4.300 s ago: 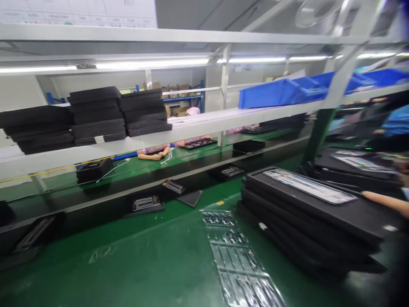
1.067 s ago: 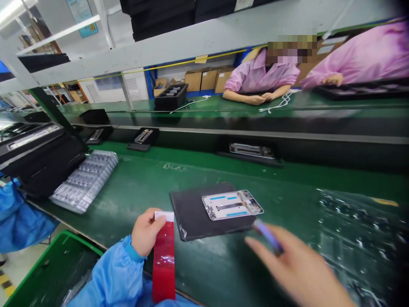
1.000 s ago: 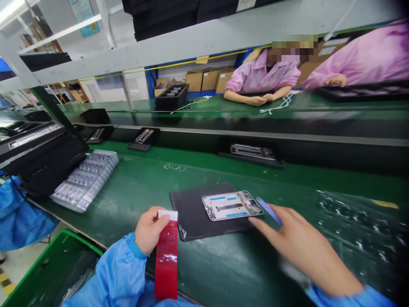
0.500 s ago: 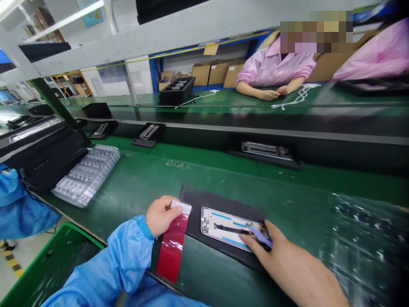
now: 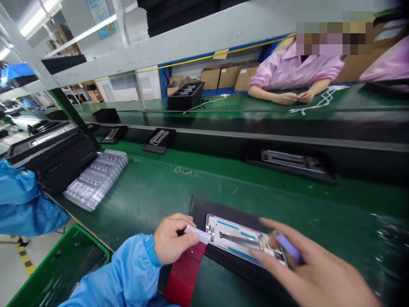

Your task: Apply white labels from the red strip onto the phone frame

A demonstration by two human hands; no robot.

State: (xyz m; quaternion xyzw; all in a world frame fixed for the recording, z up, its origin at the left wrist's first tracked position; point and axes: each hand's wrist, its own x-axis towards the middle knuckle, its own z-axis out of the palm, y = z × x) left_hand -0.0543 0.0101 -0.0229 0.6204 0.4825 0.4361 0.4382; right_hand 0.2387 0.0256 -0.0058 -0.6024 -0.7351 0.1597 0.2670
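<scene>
A white phone frame lies on a black foam pad on the green table. My left hand pinches the white end of a red strip that hangs toward me, right beside the frame's left edge. My right hand holds a purple tool between its fingers, and its fingertips rest on the frame's right end.
A stack of clear plastic trays and black trays stand at the left. A dark conveyor carries black holders with parts. A green bin sits below the table edge. Two people in pink sit opposite; a blue sleeve is at far left.
The view swung from the shelves down to the table. My right hand came in with the purple tool onto the frame. My left hand moved the red strip's end up to the frame.
</scene>
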